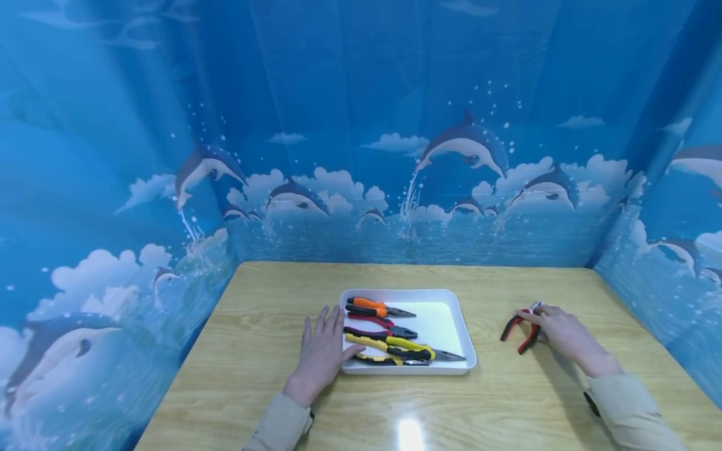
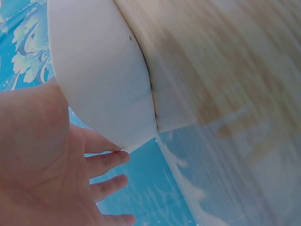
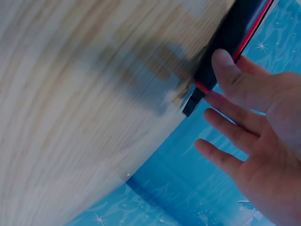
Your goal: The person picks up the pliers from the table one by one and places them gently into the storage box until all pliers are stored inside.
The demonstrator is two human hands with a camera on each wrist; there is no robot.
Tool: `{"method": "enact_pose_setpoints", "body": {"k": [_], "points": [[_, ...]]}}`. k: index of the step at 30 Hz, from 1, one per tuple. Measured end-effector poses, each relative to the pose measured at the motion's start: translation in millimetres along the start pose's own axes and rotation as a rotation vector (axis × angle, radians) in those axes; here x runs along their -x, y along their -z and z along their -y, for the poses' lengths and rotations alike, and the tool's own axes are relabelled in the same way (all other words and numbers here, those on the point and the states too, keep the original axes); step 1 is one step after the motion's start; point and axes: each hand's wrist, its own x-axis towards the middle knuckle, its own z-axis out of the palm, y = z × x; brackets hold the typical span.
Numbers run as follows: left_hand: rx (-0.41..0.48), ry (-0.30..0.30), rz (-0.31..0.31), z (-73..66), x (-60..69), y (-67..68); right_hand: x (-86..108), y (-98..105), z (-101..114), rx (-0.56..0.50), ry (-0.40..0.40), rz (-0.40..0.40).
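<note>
My left hand [image 1: 321,357] lies at the left end of a white tray [image 1: 465,338], fingers straight along the outside and thumb over the rim. In the left wrist view, the index fingertip touches the tray's outer wall [image 2: 103,70]. On the right of the table, my right hand [image 1: 566,335] pinches red-and-black pliers [image 1: 530,338] between thumb and index finger near the head, which the fingers partly hide. Their handles are spread and point toward the front. The right wrist view shows the other fingers extended below the pliers [image 3: 230,42].
Inside the tray lie orange-and-black needle-nose pliers [image 1: 369,305], red-and-black pliers [image 1: 395,331] and overlapping yellow-and-black pliers [image 1: 414,346]. The wooden table [image 1: 282,282] is bordered by a blue dolphin curtain [image 1: 350,125] at the back and sides.
</note>
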Motion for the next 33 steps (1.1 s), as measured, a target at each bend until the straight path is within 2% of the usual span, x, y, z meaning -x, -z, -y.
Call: {"method": "enact_pose_setpoints", "body": {"k": [15, 22, 33], "points": [[0.003, 0.008, 0.002, 0.0, -0.8, -1.7, -7.5, 1, 30, -0.113, -0.095, 0.083], [0.005, -0.002, -0.006, 0.8, -1.2, -1.4, -7.3, 4, 47, -0.125, -0.11, 0.067], [0.009, 0.002, -0.004, 0.1, -0.4, 0.1, -8.0, -2, 38, -0.193, -0.053, 0.131]]}}
